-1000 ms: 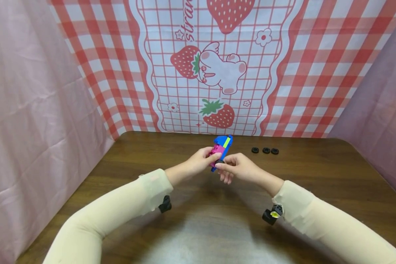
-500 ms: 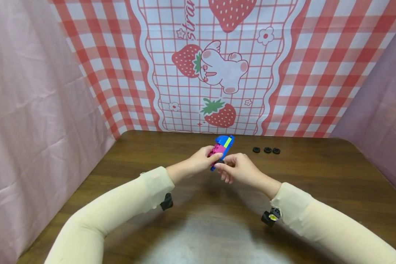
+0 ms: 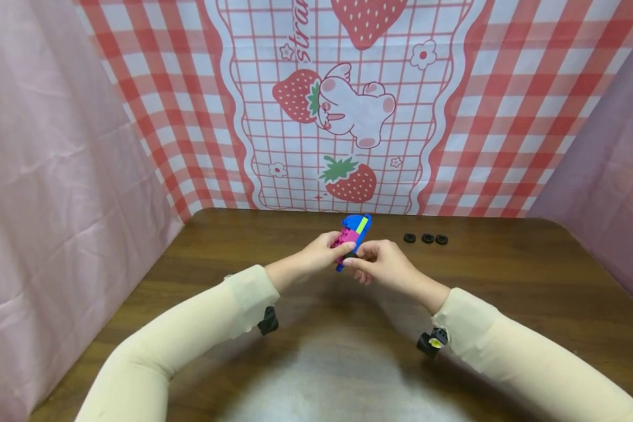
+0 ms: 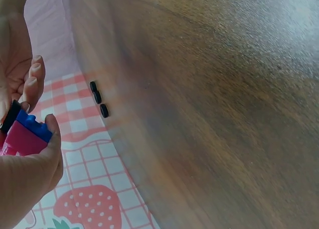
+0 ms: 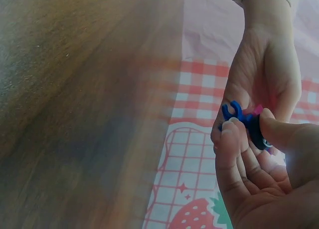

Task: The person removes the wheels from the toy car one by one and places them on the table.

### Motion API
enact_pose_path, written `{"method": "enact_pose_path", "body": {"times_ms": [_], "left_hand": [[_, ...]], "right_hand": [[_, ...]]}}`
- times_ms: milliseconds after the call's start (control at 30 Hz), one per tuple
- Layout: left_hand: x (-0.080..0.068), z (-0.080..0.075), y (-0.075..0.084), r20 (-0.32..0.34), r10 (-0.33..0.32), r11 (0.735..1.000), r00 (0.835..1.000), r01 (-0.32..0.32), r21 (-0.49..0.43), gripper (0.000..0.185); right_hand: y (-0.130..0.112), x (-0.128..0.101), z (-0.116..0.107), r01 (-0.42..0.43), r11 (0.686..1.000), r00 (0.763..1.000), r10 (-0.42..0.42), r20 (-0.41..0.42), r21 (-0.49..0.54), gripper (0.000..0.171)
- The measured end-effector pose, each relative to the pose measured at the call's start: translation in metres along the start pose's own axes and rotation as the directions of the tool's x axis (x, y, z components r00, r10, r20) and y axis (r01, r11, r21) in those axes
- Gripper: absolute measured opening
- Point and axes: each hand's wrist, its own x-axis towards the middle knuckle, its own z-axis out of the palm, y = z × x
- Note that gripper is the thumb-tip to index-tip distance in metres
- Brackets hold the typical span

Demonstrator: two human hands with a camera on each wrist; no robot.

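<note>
A small toy car (image 3: 356, 225), blue and pink with a yellow-green strip, is up above the table in my left hand (image 3: 316, 258). My left thumb lies over its pink side, and part of the body is hidden by the fingers. At the car's near end my right hand (image 3: 390, 266) pinches a black wheel (image 5: 255, 133) between thumb and fingers. That wheel sits against the car's side; whether it is seated there I cannot tell. A blue forked piece (image 5: 232, 109) sticks out of the car beside the right fingertips.
Three more black wheels (image 3: 427, 238) lie in a row on the brown wooden table (image 3: 295, 363), back and right of the hands. A strawberry-print checked cloth (image 3: 358, 117) hangs behind the table, and pink cloth (image 3: 68, 176) hangs at the sides.
Both hands stay at nearly the same place with the car and the wheel. The right hand's fingers have shifted slightly upward around the wheel.
</note>
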Motion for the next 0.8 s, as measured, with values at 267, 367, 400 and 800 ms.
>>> {"method": "enact_pose_path", "body": {"times_ms": [267, 367, 400, 800], "left_hand": [[0.0015, -0.0003, 0.0005, -0.013, 0.025, 0.999, 1.0, -0.024, 0.027, 0.039], [0.0016, -0.0012, -0.0002, -0.006, 0.026, 1.0, 1.0, -0.026, 0.014, 0.039], [0.0016, -0.0017, -0.0004, -0.002, 0.024, 1.0, 1.0, -0.024, 0.007, 0.039], [0.0016, -0.0068, 0.0022, -0.001, 0.012, 0.999, 1.0, -0.012, 0.041, 0.041]], "right_hand": [[0.004, 0.0018, 0.0007, 0.017, 1.0, 1.0, -0.017, 0.026, 0.005, 0.03], [0.0057, 0.0036, 0.0022, 0.022, 1.0, 0.997, -0.024, 0.075, 0.019, 0.033], [0.0055, 0.0039, 0.0027, 0.02, 1.0, 0.996, -0.021, 0.083, 0.019, 0.033], [-0.0012, 0.0018, 0.0082, 0.041, 0.994, 0.999, -0.042, -0.006, -0.103, 0.032]]}}
